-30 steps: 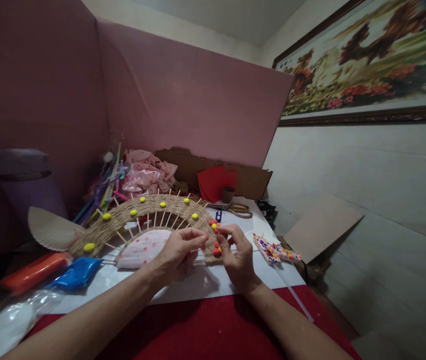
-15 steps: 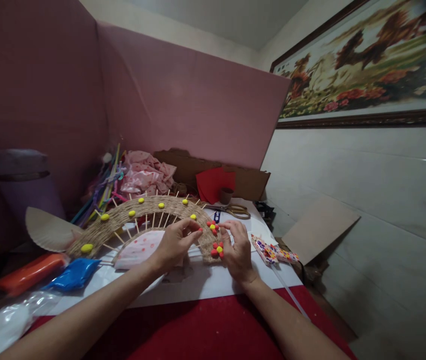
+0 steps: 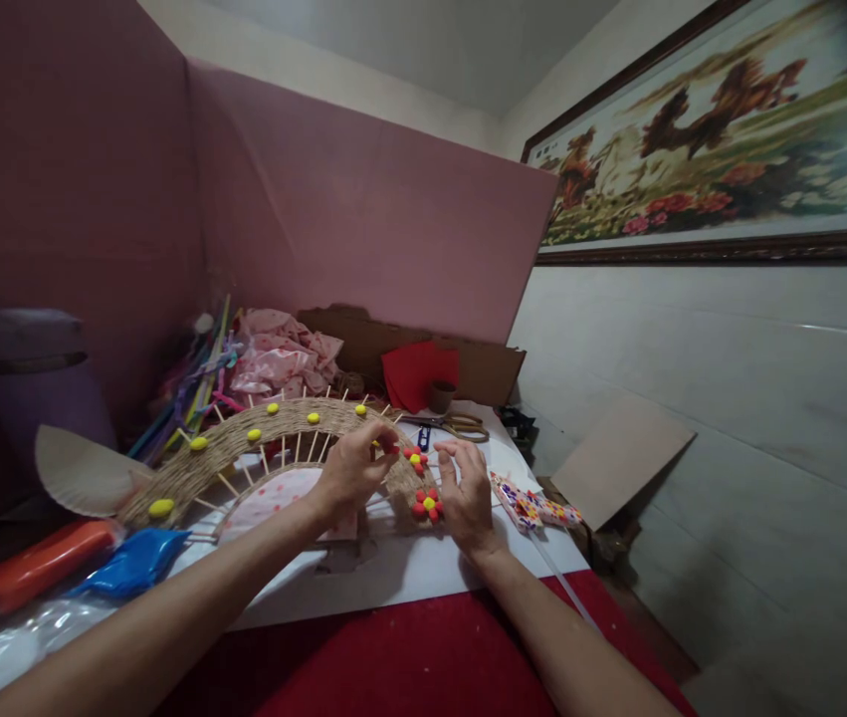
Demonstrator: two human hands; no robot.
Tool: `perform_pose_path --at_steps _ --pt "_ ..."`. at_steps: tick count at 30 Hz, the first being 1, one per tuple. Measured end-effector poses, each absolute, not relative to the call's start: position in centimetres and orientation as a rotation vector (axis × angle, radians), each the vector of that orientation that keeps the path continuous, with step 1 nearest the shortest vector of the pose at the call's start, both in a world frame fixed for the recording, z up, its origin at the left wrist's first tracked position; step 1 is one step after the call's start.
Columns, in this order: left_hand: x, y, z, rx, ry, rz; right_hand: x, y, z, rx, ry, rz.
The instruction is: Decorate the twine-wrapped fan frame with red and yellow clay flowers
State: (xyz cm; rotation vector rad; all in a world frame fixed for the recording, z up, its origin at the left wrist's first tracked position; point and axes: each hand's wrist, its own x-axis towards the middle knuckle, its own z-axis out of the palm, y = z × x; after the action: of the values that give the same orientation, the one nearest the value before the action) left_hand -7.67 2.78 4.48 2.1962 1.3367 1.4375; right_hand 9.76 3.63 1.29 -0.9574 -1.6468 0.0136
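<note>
An arch of woven twine (image 3: 229, 438) with short sticks along its edges lies on white paper. Several yellow dots (image 3: 314, 418) sit along it, and near its right end are two flowers, an upper one (image 3: 415, 459) and a lower one (image 3: 428, 504), with red petals round yellow centres. My left hand (image 3: 360, 464) is over the arch beside the upper flower, thumb and forefinger pinched on a small red piece. Just right of both flowers is my right hand (image 3: 466, 493), its fingers bent and thumb apart from them, with nothing visible between.
Scissors (image 3: 468, 426), a small brown pot (image 3: 442, 396) and red sheets (image 3: 417, 374) lie behind the arch. Blue (image 3: 137, 564) and orange (image 3: 50, 565) packets are at the left. Patterned shapes (image 3: 534, 504) on a strip lie at the right.
My left hand has moved up and closer to the upper flower with the red piece. The whole view has shifted slightly; my right hand stays beside the flowers.
</note>
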Motion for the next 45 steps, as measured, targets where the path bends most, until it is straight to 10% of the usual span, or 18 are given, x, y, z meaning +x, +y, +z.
perform_pose_path --at_steps 18,45 --pt "-7.1 2.5 3.5 2.345 1.566 1.317 10.3 6.3 0.6 -1.192 -1.650 0.554" --pt "-5.3 2.7 3.4 2.453 1.845 1.036 9.9 5.1 0.8 -1.067 -1.731 0.419"
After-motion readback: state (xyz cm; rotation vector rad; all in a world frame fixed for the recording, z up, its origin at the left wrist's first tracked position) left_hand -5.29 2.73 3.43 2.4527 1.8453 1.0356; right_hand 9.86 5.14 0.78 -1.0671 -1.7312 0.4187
